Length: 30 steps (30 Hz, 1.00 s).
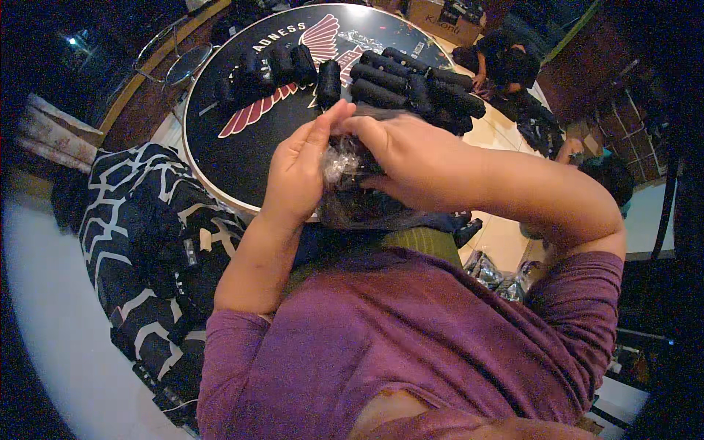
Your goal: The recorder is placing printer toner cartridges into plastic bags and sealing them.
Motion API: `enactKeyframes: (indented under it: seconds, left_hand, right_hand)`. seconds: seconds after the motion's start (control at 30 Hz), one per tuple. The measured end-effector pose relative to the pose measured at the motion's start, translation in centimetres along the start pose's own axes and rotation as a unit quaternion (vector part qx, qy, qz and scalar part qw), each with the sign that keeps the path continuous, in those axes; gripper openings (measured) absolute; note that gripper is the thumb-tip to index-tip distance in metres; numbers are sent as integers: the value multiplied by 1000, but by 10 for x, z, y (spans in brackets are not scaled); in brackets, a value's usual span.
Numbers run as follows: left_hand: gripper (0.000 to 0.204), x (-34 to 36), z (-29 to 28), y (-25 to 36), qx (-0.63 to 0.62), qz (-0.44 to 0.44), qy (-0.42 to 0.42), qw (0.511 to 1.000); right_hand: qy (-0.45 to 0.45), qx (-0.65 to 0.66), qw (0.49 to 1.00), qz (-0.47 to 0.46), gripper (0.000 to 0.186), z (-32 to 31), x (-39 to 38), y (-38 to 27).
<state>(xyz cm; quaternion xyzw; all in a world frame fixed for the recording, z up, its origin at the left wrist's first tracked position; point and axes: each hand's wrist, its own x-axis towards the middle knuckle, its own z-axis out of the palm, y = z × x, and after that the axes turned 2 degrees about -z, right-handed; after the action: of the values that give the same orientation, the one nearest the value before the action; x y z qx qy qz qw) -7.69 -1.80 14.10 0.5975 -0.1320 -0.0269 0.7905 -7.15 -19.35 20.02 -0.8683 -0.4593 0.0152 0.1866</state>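
Note:
Close in front of my body, both hands are at a see-through plastic bag (341,166) with something dark in or behind it. My left hand (302,163) is at its left edge, fingers drawn together and pressed on the plastic. From the other side my right hand (411,150) curls over the bag, its thumb and fingers closed on the film near the left fingertips. Motion blurs the bag's top. Just beyond the hands a black rolled bundle (329,82) stands on the round table (227,158). More black rolls (379,94) lie piled to its right.
Several black rolls (281,64) stand at the table's far left. Another person (506,62) sits past its right edge, with a cardboard box (444,22) behind. Black-and-white patterned cloth (136,249) lies at left. Shiny plastic packets (506,277) are on the floor at right.

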Motion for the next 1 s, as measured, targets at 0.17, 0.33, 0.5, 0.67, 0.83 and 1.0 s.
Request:
enactKeyframes:
  seconds: [0.17,0.33,0.5,0.67,0.83,1.0]
  left_hand:
    - [40,-2,2,4,19,-12,-12,1000]
    - [42,-4,7,2,-19,-60,-28,998]
    - [39,-3,2,1,-62,-63,-11,996]
    - [40,-6,-4,8,-69,-69,-21,995]
    - [40,-3,1,5,-77,-61,-5,995]
    - [43,-9,3,5,24,-62,-22,998]
  right_hand:
    - [35,-209,974,-84,32,-3,1,-10]
    - [-122,-263,957,-30,28,-11,14,-28]
    - [-184,-247,951,-1,28,-11,21,-27]
    - [100,-218,944,-225,36,-15,3,-10]
    - [22,-219,941,-259,40,-3,-1,0]
    - [-108,-240,944,-197,38,-1,10,-6]
